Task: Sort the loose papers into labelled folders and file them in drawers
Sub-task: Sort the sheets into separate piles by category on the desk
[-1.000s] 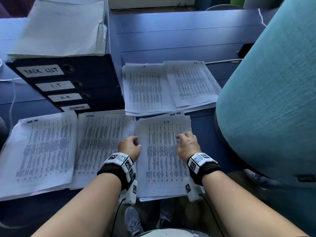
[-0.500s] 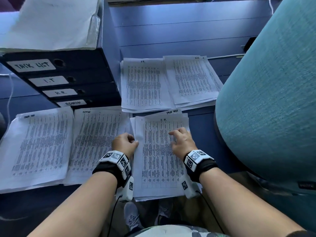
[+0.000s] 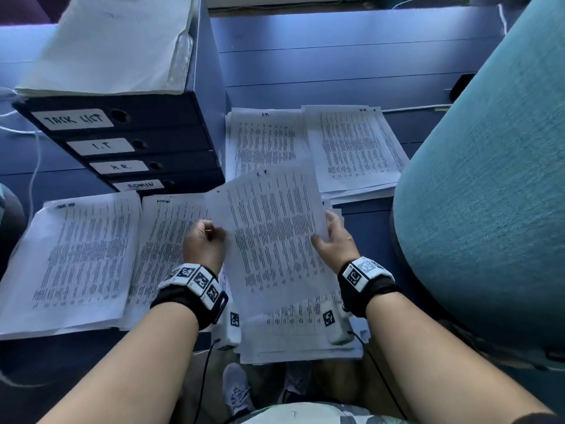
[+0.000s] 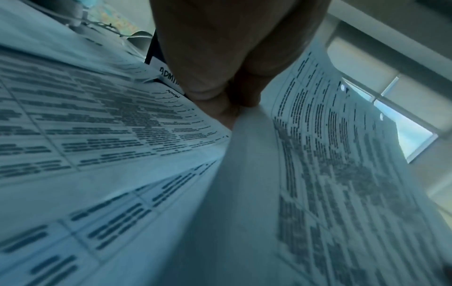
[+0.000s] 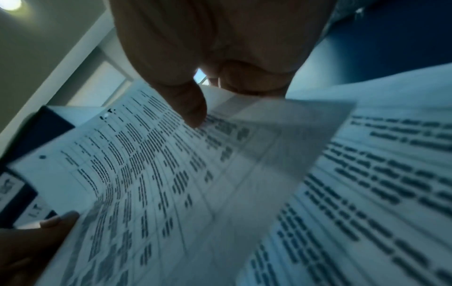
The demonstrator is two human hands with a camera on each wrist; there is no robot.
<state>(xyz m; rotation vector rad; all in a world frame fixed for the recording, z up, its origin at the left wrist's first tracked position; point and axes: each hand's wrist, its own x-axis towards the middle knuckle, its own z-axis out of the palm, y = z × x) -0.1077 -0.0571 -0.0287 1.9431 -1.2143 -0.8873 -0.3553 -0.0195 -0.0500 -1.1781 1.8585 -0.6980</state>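
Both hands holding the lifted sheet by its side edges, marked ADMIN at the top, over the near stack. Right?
Nearly. The lifted sheet is marked I.T at its top, not ADMIN; the head view shows it. ADMIN heads the pile beside it on the left. The rest holds: the left hand and right hand hold its side edges over the near stack.

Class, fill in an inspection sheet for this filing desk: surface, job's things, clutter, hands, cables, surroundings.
Surface: blue desk.
Job's things: lifted sheet marked I.T; five paper piles; labelled drawers.
Clutter: loose papers atop the drawers.
Hands: left hand pinches the sheet's left edge; right hand holds its right edge.
Cables: white cable at left; wrist leads.
Surroundings: teal chair at right.
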